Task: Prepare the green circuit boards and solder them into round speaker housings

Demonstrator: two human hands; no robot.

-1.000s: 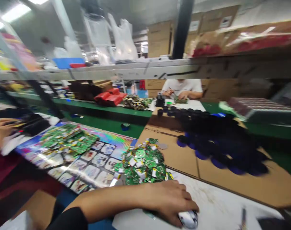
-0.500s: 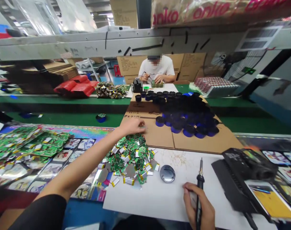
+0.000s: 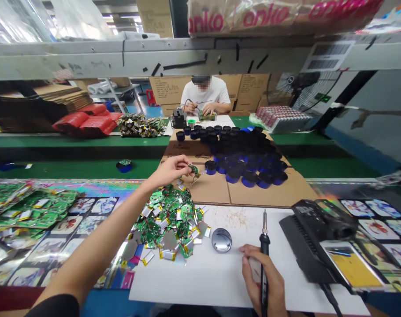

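green circuit board [image 3: 193, 168] pinched by left hand [image 3: 170, 169]; right hand [image 3: 275, 277] clasps soldering iron [image 3: 264, 240].

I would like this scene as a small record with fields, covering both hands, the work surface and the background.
Left hand: pinching a small green circuit board
Right hand: holding a soldering iron, tip pointing forward
White sheet: bears a round shiny piece
Cardboard: bears black-and-blue round parts
Background: a person in white, both hands at work
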